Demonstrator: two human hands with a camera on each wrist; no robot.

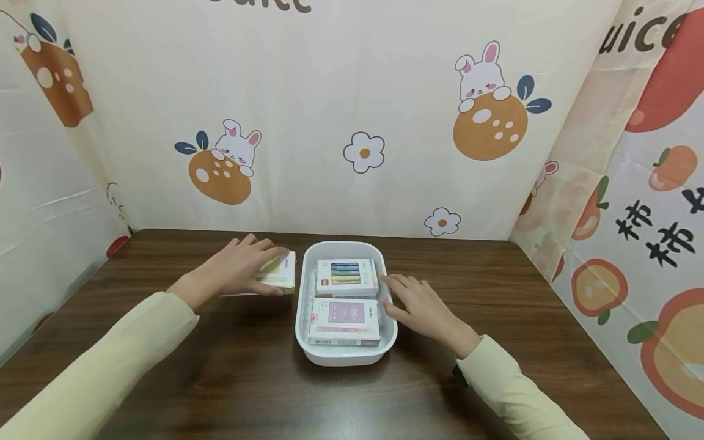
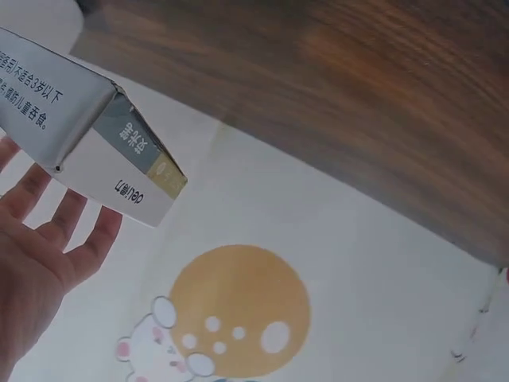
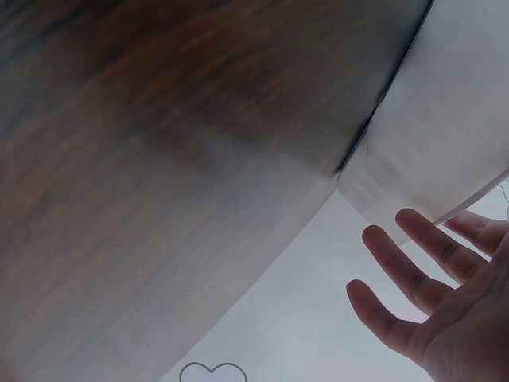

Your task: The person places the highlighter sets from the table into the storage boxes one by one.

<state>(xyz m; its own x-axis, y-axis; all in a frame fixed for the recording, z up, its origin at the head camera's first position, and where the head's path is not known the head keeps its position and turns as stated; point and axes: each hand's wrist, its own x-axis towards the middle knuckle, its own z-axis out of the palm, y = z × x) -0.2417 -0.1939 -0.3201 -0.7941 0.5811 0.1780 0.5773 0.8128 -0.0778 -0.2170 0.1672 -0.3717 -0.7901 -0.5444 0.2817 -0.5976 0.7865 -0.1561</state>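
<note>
My left hand [image 1: 239,269] holds a white and yellow-green highlighter box [image 1: 284,272] between thumb and fingers, just left of the white plastic basket [image 1: 346,355]. In the left wrist view the highlighter box [image 2: 119,171] shows a white end with a grey and yellow band, and fingers [image 2: 99,239] lie along it. Inside the basket lie two pen boxes: one with a window onto coloured pens [image 1: 345,276] at the back, one with a purple label [image 1: 344,321] in front. My right hand [image 1: 423,305] has its fingertips at the basket's right rim, fingers loosely extended.
A dark wood-grain table [image 1: 231,379] carries everything. Behind it hangs a pale cloth [image 1: 308,122] printed with rabbits and fruit. More printed cloth [image 1: 610,232] closes off the right side, and pale cloth [image 1: 49,214] the left.
</note>
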